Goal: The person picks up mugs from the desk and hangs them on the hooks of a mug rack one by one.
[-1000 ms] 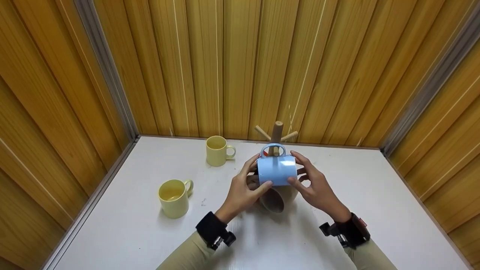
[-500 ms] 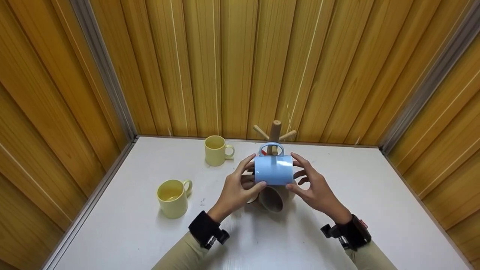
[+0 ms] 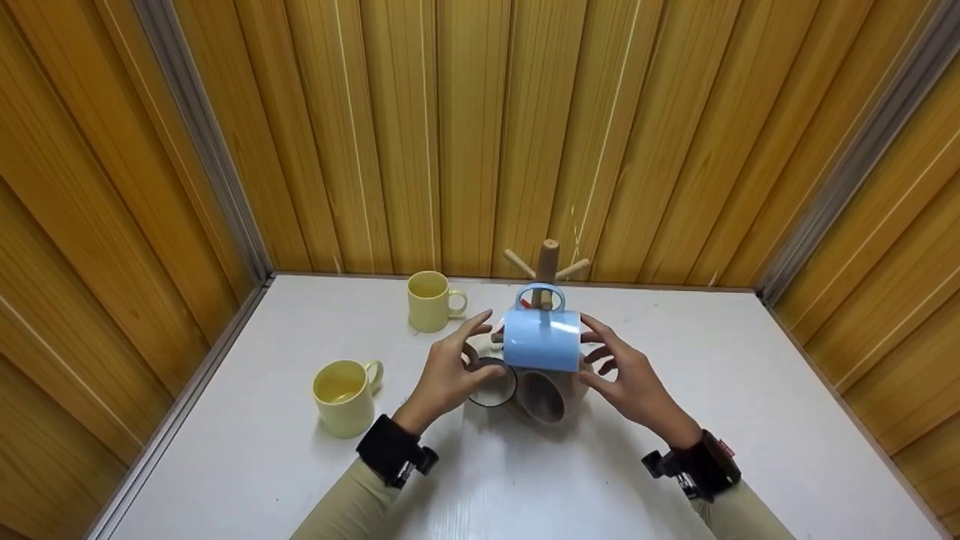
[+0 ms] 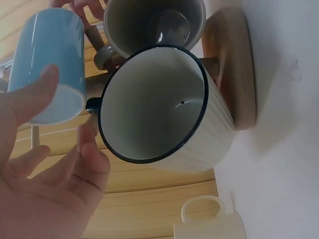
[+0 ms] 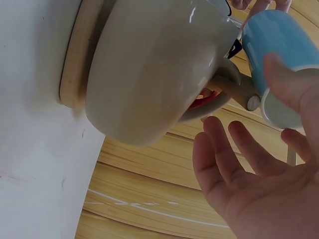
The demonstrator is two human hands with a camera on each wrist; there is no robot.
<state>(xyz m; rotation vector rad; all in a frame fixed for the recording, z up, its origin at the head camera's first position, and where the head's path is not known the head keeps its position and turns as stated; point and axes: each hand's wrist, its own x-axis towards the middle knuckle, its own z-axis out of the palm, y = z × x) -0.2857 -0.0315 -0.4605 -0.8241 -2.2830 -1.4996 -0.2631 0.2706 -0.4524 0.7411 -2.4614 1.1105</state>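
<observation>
A light blue mug hangs sideways on the wooden mug tree, its handle up around the front peg. My left hand is apart from it at the left, fingers spread, overlapping a white dark-rimmed mug lower on the tree. At the blue mug's right end is my right hand, fingers loosely spread, thumb and forefinger right at its edge. In the right wrist view, the thumb overlaps the blue mug. A grey mug hangs tilted below it.
Two yellow mugs stand upright on the white table at the left, a nearer mug and a farther mug. Something red shows behind the tree's front peg. Wood-patterned walls enclose the table at the back and sides.
My left hand has let go of the blue mug and moved left and down, uncovering the white mug. My right hand stays near the blue mug. The view has shifted slightly.
</observation>
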